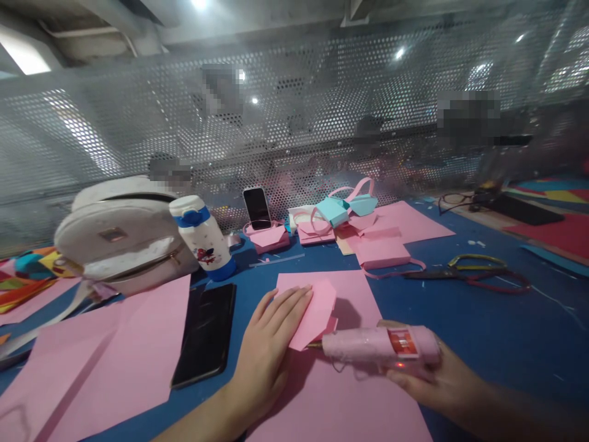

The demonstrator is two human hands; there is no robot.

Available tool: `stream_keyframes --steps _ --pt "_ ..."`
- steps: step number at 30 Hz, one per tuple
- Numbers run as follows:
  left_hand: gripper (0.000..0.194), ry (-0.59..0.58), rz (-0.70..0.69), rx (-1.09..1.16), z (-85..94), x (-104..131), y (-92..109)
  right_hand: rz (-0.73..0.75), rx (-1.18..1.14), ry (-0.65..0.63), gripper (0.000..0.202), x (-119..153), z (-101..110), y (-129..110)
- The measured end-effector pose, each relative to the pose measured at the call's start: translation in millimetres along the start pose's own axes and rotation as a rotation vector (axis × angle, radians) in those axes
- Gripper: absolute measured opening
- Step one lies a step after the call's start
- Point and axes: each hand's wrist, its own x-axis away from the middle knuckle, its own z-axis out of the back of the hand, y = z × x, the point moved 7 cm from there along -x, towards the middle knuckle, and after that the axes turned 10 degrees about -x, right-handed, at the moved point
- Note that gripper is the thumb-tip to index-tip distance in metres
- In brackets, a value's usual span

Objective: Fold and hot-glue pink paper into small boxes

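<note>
The left hand (pixel 264 344), fingers together, presses a folded pink paper piece (pixel 321 307) on a pink sheet (pixel 350 399); the right hand's (pixel 432 374) fingers clamp a pink glue gun (pixel 377 347), nozzle at its edge. No writing is legible.

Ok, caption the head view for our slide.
Left hand rests on folded pink paper; right hand holds pink glue gun at its edge.

The light is dim, with bright glare spots above the metal screen (pixel 285 123). Soft shadows fall below it. The faces behind it are pixelated.
</note>
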Motion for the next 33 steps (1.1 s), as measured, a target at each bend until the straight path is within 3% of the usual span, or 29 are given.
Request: stream_keyframes --steps 5,10,18,25,33 --pt "0.059 -0.015 -0.003 -0.005 -1.3 0 0 -0.051 0.048 0.063 0.037 5 6 6" --pt "0.059 -0.019 -0.013 -0.013 -0.7 1 1 -0.067 0.119 0.082 0.043 9 11 11" --pt "0.060 -0.004 -0.003 0.001 0.1 0 1 -0.083 -0.014 -0.026 0.042 6 2 9" --pt "0.064 -0.021 0.000 -0.007 -0.6 1 1 -0.153 0.096 0.059 0.049 11 11 16" --pt "0.065 -0.015 -0.002 -0.010 -0.2 0 0 -0.096 0.073 0.021 0.046 9 7 11"
